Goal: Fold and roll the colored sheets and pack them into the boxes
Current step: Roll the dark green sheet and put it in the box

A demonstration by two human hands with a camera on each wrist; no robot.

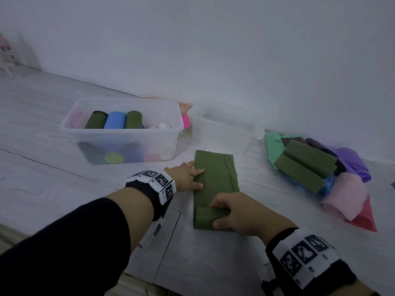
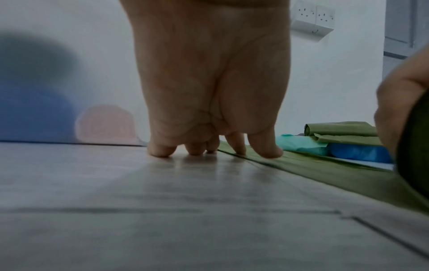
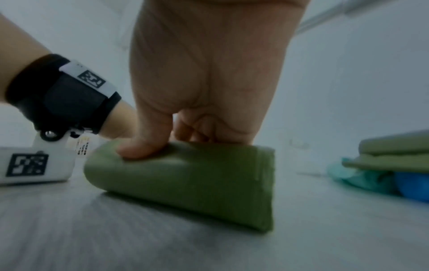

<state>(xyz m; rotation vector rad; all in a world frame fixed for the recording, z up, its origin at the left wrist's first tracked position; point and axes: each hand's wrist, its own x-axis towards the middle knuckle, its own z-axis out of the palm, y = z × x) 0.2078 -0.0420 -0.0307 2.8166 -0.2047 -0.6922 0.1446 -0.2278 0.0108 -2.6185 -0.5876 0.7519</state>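
Gripping, right hand [image 1: 239,212]: fingers and thumb curled over the rolled end of the long olive-green folded fabric sheet [image 1: 213,178], lower centre of the head view; my right wrist view shows the thumb [image 3: 144,148] pressed into the top of the roll. Left hand [image 1: 188,176]: fingers straight and slightly spread, tips resting on the left edge of the flat part of that sheet; in the left wrist view I see some fingertips [image 2: 267,152] on the green cloth and the others on the floor beside it.

Sheet: lies on the pale grey wood-pattern floor [image 1: 64,189], centre of frame, near end rolled, the rest flat and running up toward the boxes.

Clear plastic box with rolls [image 1: 70,127], centre left: I count two olive-green rolls with a blue one between them on top, and pink, yellow-green and dark rolls lower down, seen through the wall.

Second clear plastic box [image 1: 252,127], just right of the first, against the white wall [image 1: 235,50]; I cannot make out any contents.

Heap of loose coloured sheets [image 1: 346,189], right of frame: two folded olive-green pieces on top, with mint, blue, purple, pink and red cloth under and around them.
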